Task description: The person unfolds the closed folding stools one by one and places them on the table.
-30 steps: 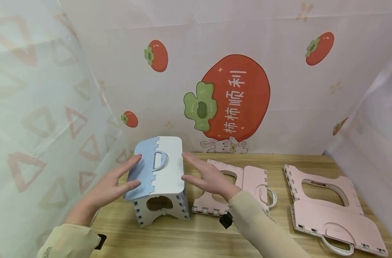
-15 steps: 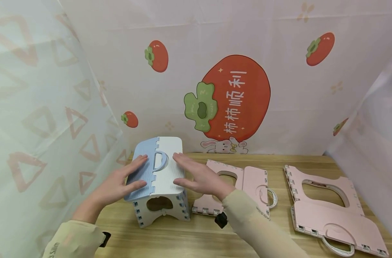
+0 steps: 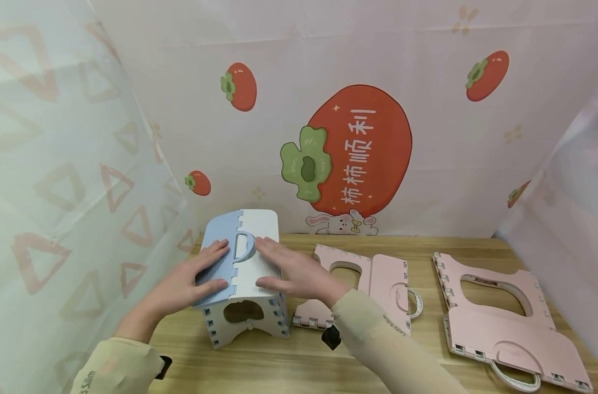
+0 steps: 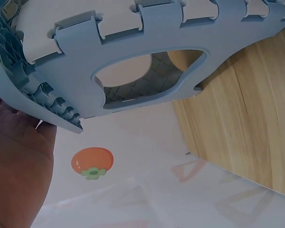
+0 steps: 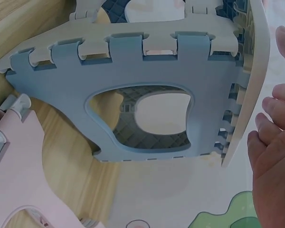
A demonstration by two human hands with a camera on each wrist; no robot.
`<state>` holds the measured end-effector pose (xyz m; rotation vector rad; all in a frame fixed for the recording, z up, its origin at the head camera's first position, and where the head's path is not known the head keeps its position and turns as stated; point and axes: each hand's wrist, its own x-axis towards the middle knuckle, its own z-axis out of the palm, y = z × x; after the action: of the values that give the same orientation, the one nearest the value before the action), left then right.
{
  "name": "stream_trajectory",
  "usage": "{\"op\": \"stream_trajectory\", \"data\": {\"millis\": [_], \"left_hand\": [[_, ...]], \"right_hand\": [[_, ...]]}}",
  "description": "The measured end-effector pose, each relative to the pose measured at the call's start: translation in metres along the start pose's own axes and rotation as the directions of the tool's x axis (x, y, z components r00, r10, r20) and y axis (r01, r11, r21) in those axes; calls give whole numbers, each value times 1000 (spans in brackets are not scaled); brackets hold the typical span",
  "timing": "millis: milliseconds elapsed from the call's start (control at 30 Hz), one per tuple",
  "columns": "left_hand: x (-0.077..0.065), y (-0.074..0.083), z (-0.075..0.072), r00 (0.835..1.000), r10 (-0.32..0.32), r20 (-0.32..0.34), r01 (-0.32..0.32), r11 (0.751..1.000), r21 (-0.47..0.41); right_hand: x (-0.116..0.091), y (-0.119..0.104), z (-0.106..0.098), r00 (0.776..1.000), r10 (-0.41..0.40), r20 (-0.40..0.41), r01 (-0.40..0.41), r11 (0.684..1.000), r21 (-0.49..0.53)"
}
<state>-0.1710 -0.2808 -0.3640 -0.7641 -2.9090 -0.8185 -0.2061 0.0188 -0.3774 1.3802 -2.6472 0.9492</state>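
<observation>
A blue and white folding stool [image 3: 261, 219] stands unfolded at the left of the table, its two top panels meeting at a hinge line. The blue panel slopes down to the left in the head view. My left hand [image 3: 180, 282] lies with straight fingers on this blue half. Over the white half is my right hand [image 3: 299, 271], its fingers extended and their tips near the blue carry handle [image 3: 248, 247]. In the right wrist view, the right-hand fingers [image 5: 275, 107] show along the outer side of the white panel [image 5: 256, 71]. Cut-out openings show in the stool's legs.
A pink folding stool [image 3: 384, 273] lies flattened on the wooden table [image 3: 279, 366] to the right of the standing one, partly behind my right arm. Farther right is another flattened pink stool [image 3: 510, 323]. Printed cloth walls [image 3: 427, 33] enclose the back and sides.
Both hands have moved inward over the stool top, the left one rightward and the right one leftward, toward the hinge line. The stool has hardly moved.
</observation>
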Motion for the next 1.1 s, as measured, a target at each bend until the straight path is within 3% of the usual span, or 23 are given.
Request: {"op": "stream_trajectory", "data": {"millis": [467,1100], "left_hand": [[1,-3,3,1000,-3,17,3,1000,-7],[0,-2,3,1000,-4,27,4,1000,-4]], "right_hand": [[6,-2,9,998,31,49,-27,996,-82],[7,0,12,997,40,64,-36,997,-68]]}}
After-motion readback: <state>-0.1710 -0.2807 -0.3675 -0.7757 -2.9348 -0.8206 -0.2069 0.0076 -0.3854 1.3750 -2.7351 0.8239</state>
